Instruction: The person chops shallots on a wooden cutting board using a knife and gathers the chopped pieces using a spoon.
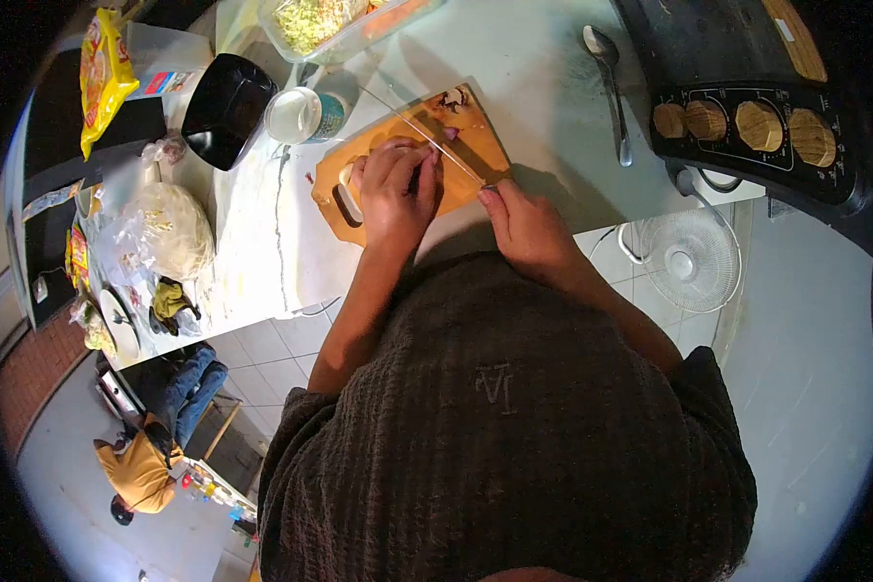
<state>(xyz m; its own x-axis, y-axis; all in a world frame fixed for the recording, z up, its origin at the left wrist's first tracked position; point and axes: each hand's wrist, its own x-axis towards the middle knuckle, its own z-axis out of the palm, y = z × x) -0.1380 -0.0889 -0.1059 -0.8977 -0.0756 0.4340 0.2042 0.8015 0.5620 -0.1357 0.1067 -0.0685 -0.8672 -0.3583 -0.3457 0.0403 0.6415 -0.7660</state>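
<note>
A wooden cutting board [475, 121] lies tilted on the counter in front of me. My left hand [398, 189] rests on it, fingers curled and pressed together over something small that they mostly hide. In my right hand [529, 228], at the board's near right corner, is the handle of a knife [444, 149]. Its thin blade crosses the board to the upper left, just beyond my left fingertips. A small purple piece [451, 133], like onion, lies beyond the blade. Dark peel-like scraps [453, 100] sit at the far corner. Something pale [346, 176] shows beside my left hand.
Beyond the board are a lidded cup [294, 116], a black bowl [225, 112] and a container of chopped vegetables [398, 21]. A spoon [606, 92] lies near the black stove [737, 48]. Plastic bags [170, 233] crowd the left. Another person [141, 466] is in the background.
</note>
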